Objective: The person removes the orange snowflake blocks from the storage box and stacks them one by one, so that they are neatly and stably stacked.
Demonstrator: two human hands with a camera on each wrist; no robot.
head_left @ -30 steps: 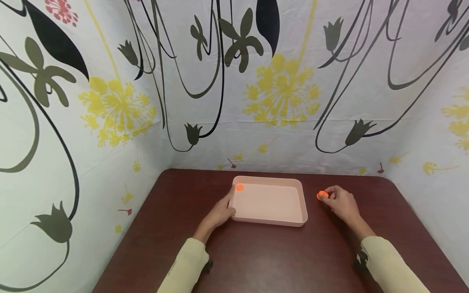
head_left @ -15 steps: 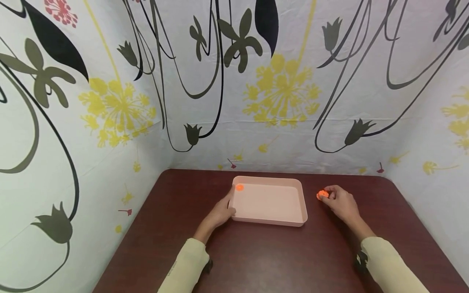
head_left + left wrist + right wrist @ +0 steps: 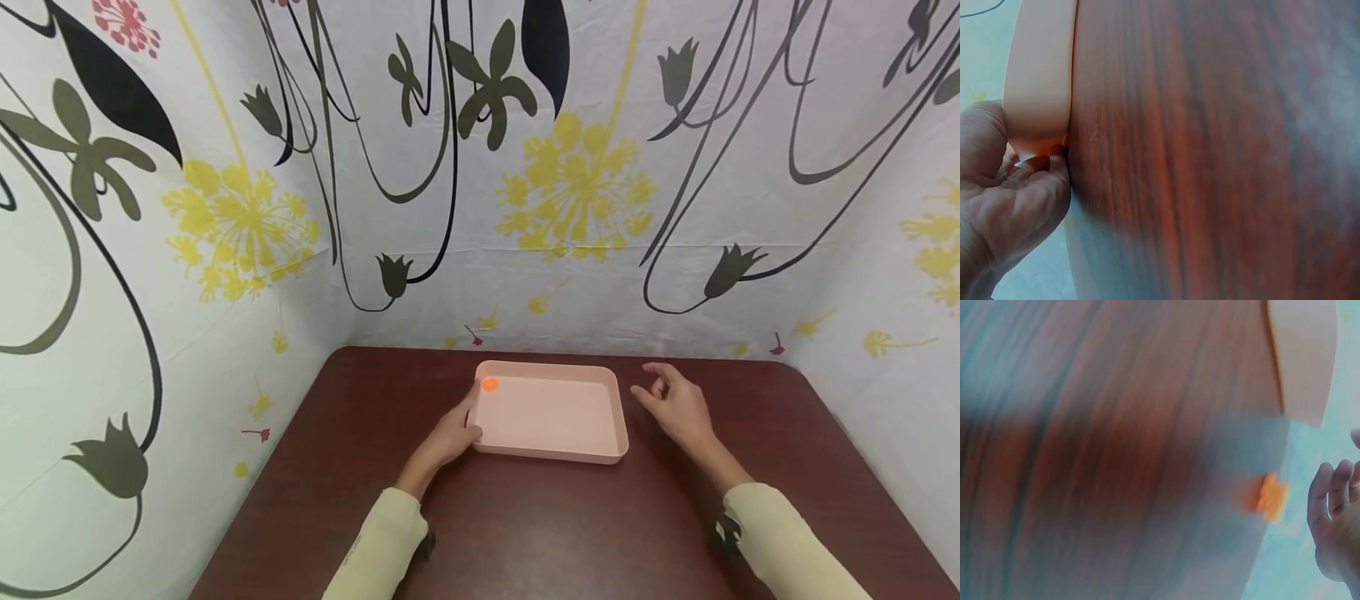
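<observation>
A shallow peach tray [image 3: 551, 417] lies on the table, and my left hand [image 3: 448, 433] grips its left end. In the left wrist view, the thumb and fingers of that hand [image 3: 1016, 194] pinch the tray wall [image 3: 1038, 81]. A flat orange round piece [image 3: 490, 384] lies inside the tray's far left corner. To the right of the tray, my right hand [image 3: 678, 408] is held above the table, thumb and index finger apart, holding nothing. A small orange piece with a scalloped edge [image 3: 1272, 497] rests on the table, apart from that hand; the hand mostly hides it in the head view.
The dark reddish-brown table [image 3: 555, 525] has rounded far corners. A white cloth [image 3: 585, 300] printed with flowers and stems stands behind it and at both sides. Each wrist carries a dark strapped device below the sleeve cuff.
My right hand has let go of the scalloped orange piece and moved up and left, toward the tray. The left hand and the tray stay where they were.
</observation>
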